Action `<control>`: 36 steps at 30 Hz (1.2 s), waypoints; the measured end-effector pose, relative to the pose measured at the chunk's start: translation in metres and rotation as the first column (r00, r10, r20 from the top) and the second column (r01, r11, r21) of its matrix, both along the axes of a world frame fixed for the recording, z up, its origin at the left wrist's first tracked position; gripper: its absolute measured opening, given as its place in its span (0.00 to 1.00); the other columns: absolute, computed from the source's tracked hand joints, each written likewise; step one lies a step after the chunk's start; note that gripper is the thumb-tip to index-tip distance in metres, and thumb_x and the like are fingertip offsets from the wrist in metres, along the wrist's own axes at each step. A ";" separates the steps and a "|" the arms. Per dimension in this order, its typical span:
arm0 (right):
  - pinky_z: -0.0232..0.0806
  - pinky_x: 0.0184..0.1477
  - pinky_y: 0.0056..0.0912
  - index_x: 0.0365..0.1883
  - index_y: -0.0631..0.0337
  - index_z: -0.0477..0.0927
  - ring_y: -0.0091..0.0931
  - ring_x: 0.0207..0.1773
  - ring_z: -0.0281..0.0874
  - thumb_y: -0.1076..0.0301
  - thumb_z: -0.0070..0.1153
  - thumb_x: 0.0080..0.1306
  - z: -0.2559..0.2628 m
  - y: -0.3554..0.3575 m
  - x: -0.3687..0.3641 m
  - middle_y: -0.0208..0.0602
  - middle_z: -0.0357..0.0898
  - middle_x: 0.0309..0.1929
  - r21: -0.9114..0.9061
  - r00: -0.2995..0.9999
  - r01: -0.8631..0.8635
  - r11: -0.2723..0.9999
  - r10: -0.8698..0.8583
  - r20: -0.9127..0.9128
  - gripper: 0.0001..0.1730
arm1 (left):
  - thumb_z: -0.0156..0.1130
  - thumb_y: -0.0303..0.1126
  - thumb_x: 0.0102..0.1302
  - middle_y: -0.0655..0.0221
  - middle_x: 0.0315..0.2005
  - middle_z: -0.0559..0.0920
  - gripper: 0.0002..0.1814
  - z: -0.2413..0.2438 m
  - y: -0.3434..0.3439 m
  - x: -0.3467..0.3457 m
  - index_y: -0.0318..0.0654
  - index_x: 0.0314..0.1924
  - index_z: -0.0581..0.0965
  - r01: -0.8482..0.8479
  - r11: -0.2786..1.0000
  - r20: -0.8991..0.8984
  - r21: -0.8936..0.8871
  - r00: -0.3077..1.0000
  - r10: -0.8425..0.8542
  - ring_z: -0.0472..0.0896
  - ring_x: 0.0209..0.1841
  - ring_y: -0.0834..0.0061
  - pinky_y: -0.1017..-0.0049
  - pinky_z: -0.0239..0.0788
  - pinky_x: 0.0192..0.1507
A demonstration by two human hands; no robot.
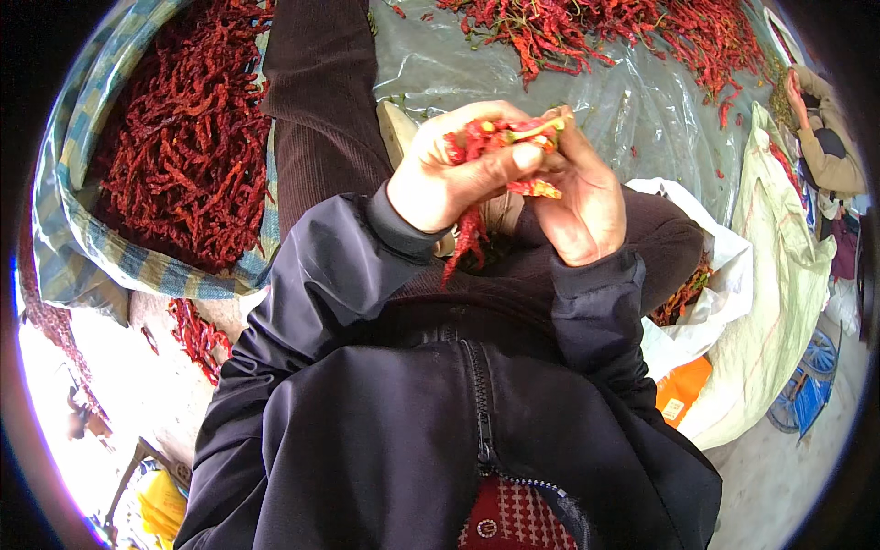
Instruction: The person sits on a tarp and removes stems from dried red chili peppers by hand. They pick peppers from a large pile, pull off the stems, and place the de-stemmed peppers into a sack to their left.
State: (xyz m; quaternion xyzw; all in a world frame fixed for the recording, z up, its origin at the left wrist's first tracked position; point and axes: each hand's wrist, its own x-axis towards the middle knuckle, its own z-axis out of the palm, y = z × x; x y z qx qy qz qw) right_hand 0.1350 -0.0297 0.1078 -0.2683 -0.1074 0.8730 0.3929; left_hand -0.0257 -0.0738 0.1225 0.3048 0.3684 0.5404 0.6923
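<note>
My left hand is closed around a small bunch of dried red chili peppers, held above my lap. Their wrinkled tips hang below the palm, and pale stems poke out at the top. My right hand meets it from the other side, its thumb and fingertips pinching a pale green chili stem. An orange-red chili end shows between the two palms. Some of the fingers are hidden behind the peppers.
A checked blue-and-white woven sack full of destemmed-looking red chilies stands left of my leg. More stemmed chilies lie on plastic sheeting ahead. At right are a white bag, a pale woven sack and another person's arm.
</note>
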 end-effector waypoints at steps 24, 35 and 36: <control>0.65 0.36 0.15 0.35 0.64 0.79 0.14 0.32 0.72 0.74 0.61 0.63 0.039 0.008 0.005 0.27 0.78 0.33 0.659 0.676 -0.332 0.675 -0.316 0.666 0.05 | 0.59 0.31 0.68 0.72 0.32 0.81 0.10 -0.005 -0.006 -0.002 0.32 0.44 0.76 0.058 0.993 -0.197 0.103 0.980 -0.037 0.76 0.35 0.86 0.83 0.68 0.40; 0.62 0.31 0.19 0.39 0.63 0.77 0.19 0.29 0.71 0.70 0.53 0.68 -0.047 0.053 0.057 0.30 0.76 0.29 0.295 0.888 0.193 0.936 -0.294 0.353 0.06 | 0.56 0.27 0.68 0.64 0.37 0.83 0.08 0.020 -0.023 -0.044 0.29 0.41 0.78 0.089 0.982 -0.428 0.168 0.904 -0.009 0.80 0.36 0.78 0.79 0.71 0.43; 0.63 0.32 0.20 0.37 0.64 0.78 0.18 0.30 0.72 0.70 0.54 0.67 -0.046 0.050 0.055 0.28 0.76 0.28 0.459 0.691 0.006 0.888 -0.336 0.640 0.06 | 0.55 0.27 0.68 0.64 0.38 0.83 0.09 0.011 -0.021 -0.065 0.30 0.43 0.78 -0.103 0.976 -0.459 0.191 0.870 0.181 0.80 0.37 0.77 0.79 0.71 0.44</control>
